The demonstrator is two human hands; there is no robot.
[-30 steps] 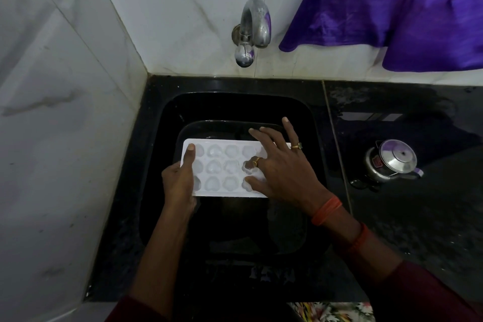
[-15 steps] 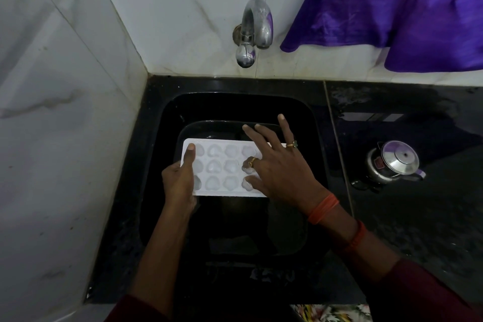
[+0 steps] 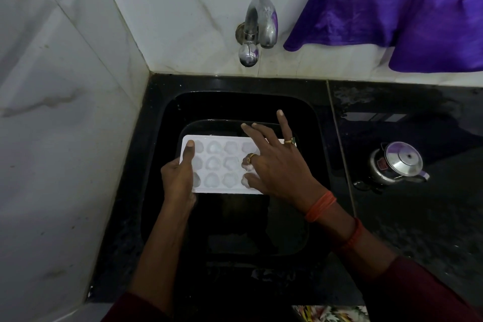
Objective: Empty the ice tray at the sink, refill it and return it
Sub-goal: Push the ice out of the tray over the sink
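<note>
Evidently emptying: left hand (image 3: 177,180) grips white plastic ice tray (image 3: 222,165); right hand (image 3: 279,172) splayed, pressing cells. Next, probably tipping out.

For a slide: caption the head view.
Over the black sink, left hand holds a white ice tray; right hand presses its cells.

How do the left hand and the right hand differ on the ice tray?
The left hand grips the ice tray at its left end, thumb on top; the right hand lies spread over its right part. The right hand wears rings and orange wrist threads; the left shows none. Both touch the tray above the sink.
</note>
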